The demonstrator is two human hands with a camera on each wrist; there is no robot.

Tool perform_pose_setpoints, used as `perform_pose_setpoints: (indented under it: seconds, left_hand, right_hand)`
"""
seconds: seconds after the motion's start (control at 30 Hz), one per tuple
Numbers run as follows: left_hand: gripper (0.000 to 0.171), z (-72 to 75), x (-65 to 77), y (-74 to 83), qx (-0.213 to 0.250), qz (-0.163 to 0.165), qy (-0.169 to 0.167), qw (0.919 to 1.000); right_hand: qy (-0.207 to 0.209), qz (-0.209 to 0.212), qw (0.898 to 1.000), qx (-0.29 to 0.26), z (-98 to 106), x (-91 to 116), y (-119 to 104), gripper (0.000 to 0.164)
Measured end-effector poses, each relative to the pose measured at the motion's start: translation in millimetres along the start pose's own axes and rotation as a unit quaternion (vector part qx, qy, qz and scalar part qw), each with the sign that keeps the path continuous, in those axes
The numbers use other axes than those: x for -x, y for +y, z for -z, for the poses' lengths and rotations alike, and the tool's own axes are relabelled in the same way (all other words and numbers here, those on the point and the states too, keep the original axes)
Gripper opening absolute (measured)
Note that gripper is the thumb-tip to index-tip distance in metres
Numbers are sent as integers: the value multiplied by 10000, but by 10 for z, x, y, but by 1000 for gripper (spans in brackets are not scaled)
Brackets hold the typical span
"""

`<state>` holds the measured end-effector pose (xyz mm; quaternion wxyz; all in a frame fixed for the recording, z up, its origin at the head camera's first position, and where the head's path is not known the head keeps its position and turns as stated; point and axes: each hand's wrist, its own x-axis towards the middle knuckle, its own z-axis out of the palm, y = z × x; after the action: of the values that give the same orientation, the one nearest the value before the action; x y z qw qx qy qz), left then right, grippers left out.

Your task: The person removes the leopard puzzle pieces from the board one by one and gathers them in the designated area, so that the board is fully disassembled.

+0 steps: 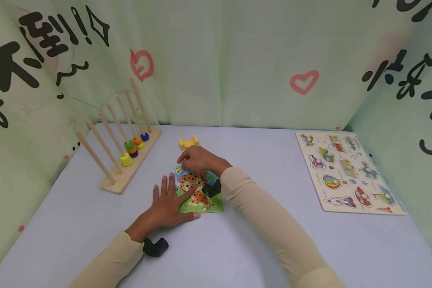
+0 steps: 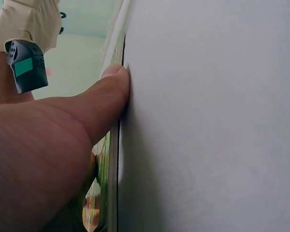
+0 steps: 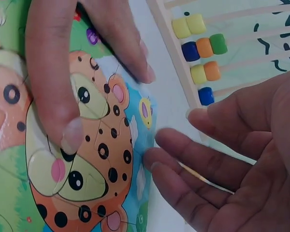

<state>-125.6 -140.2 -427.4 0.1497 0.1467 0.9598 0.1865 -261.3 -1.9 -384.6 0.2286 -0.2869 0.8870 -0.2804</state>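
Observation:
A small jigsaw puzzle [image 1: 205, 206] with a spotted leopard cub on green and blue lies picture side up on the white table. My left hand [image 1: 167, 206] is spread over its left side. One finger rests on the cub's face, and the thumb lies against the puzzle's near edge, as the left wrist view also shows. At the far edge is my right hand [image 1: 205, 159]. Its fingers [image 3: 203, 159] bend loosely beside the border in the right wrist view, fingertips right at the edge, with nothing between them and the thumb.
Beyond the right hand stands a yellow curved piece [image 1: 189, 142]. A wooden peg rack [image 1: 129, 176] with coloured beads is at the left. On the right lies a wooden picture-puzzle board [image 1: 331, 192]. Printed curtains [image 1: 219, 80] surround the table.

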Motion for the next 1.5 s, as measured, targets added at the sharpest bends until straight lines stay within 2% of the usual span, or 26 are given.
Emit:
perform_pose_setpoints:
  seconds: [0.3, 0.63, 0.83, 1.0, 1.13, 1.23, 1.37, 1.5]
  left_hand:
    - [80, -3, -12, -8, 37, 11, 14, 10000]
    - [81, -1, 4, -12, -23, -1, 39, 10000]
    - [81, -14, -6, -26, -53, -20, 36, 10000]
    - [81, -17, -8, -27, -94, -6, 31, 10000]
    - [82, -12, -14, -21, -126, 19, 17, 9999]
    - [82, -10, -13, -22, -121, 7, 6, 9999]
    - [82, -13, -6, -26, -86, 9, -6, 10000]
    - [83, -20, -9, -25, -110, 36, 15, 9999]
  right_hand:
    - [-103, -136, 9985, -526, 1, 3, 25, 30]
    - [-148, 4, 9975, -688, -58, -24, 79, 28]
    - [-219, 139, 9938, -1084, -99, -14, 155, 27]
    - [-76, 120, 9916, -1286, -140, 8, 202, 25]
    - [-46, 391, 9927, -1138, -141, 31, 199, 24]
    - [30, 563, 9903, -1273, -150, 39, 230, 24]
    - [378, 678, 9835, -1635, -150, 49, 310, 27]
    - [766, 512, 9754, -2002, -101, 78, 399, 30]
